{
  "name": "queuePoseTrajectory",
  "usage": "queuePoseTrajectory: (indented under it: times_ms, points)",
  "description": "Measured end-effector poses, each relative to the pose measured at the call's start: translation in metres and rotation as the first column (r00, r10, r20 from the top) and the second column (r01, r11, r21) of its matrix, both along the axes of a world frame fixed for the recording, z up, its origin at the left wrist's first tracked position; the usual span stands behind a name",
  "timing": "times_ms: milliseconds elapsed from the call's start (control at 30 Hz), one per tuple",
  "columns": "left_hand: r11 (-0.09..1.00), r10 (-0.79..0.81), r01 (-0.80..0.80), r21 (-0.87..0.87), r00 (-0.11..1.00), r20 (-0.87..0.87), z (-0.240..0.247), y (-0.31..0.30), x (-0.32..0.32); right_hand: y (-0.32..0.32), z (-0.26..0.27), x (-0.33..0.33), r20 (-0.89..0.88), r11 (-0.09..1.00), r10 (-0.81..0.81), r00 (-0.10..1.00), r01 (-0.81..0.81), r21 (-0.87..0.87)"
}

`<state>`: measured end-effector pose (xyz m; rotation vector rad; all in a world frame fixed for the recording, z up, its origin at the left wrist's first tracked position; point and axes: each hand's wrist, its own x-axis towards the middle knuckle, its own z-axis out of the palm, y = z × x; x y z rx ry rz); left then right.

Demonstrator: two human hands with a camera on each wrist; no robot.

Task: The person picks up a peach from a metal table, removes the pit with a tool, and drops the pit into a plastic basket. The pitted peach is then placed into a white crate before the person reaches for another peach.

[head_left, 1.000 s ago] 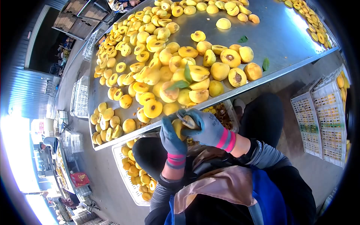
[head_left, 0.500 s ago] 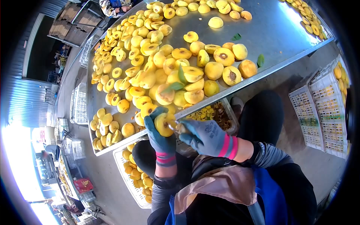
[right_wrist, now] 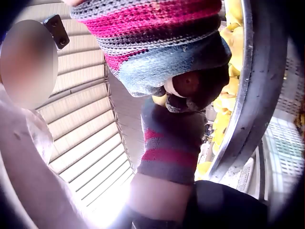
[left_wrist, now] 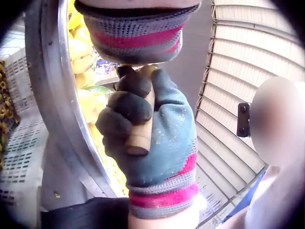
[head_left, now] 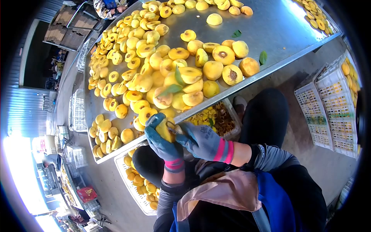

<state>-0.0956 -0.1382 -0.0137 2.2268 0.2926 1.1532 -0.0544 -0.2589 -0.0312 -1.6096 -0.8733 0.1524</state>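
Note:
Both hands wear grey-and-teal gloves with pink-striped cuffs and meet at the near edge of the metal table point(head_left: 232, 88). My left hand point(head_left: 161, 143) holds a yellow peach half point(head_left: 166, 130), fingers wrapped around its far side. In my right hand point(head_left: 203, 142) is a pitting tool; its metal loop point(head_left: 172, 125) is right at the cut face of the peach. The left wrist view shows the right fingers curled round the tool's wooden handle point(left_wrist: 139, 138). From the right wrist, the handle's butt end point(right_wrist: 186, 84) shows and the peach is mostly hidden.
Piled peach halves point(head_left: 135, 81) cover the table's left part, with green leaves point(head_left: 262, 58) among and beside them. Below the edge stand a bin of scraps point(head_left: 228, 116) and a white crate of peaches point(head_left: 143, 185). More white crates point(head_left: 328, 112) stand at right.
Both hands came apart, showing the peach's cut face, then closed together again with the tool at the fruit. The left hand has turned and shifted left. The head view has drifted slightly.

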Motion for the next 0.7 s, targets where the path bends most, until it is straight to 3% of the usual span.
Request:
queuePoseTrajectory:
  times_ms: [100,200,267,333,400,467,500,533,567,667,700]
  points:
    - [1.000,-0.005,0.005,0.004,1.000,-0.013,-0.003,0.004,-0.001,0.003,-0.008,0.001,0.107,0.997,-0.042,0.993,0.034,0.070]
    - [0.997,0.025,-0.018,0.076,0.995,-0.092,-0.002,0.008,-0.004,-0.001,0.000,0.005,0.086,1.000,0.014,0.996,-0.013,-0.007]
    - [0.999,0.027,-0.032,-0.032,0.988,-0.151,0.006,0.005,-0.005,-0.003,0.004,0.007,0.089,1.000,0.022,0.996,-0.020,-0.021]
    - [0.977,-0.092,0.050,-0.205,0.975,-0.202,-0.006,0.019,-0.008,-0.007,0.006,0.010,0.116,0.996,0.049,0.992,-0.040,-0.076]
    - [0.965,-0.168,0.105,-0.239,0.951,-0.261,-0.003,0.025,-0.010,-0.010,0.006,0.014,0.160,0.983,0.095,0.983,-0.068,-0.168]
    - [0.979,-0.187,0.148,-0.137,0.920,-0.345,0.013,0.022,-0.011,-0.010,0.001,0.012,0.173,0.982,0.103,0.980,-0.072,-0.173]
    - [0.873,-0.287,0.114,-0.474,0.907,-0.309,0.015,0.025,-0.008,-0.009,-0.003,0.011,0.180,0.982,0.106,0.978,-0.074,-0.175]
    - [0.657,-0.366,0.067,-0.751,0.899,-0.241,0.017,0.031,-0.005,-0.008,-0.004,0.009,0.134,0.986,0.086,0.987,-0.064,-0.156]
    - [0.359,-0.418,0.013,-0.933,0.896,-0.148,0.019,0.034,-0.003,-0.006,-0.005,0.006,0.087,0.989,0.065,0.994,-0.052,-0.136]
    - [0.484,-0.374,0.146,-0.863,0.926,-0.053,0.017,0.026,-0.003,-0.003,-0.008,0.005,-0.043,0.997,0.045,0.998,-0.048,-0.053]
    - [0.733,-0.295,0.135,-0.667,0.946,-0.133,0.016,0.021,-0.003,-0.001,-0.008,0.004,-0.089,0.998,0.050,0.995,-0.052,-0.019]
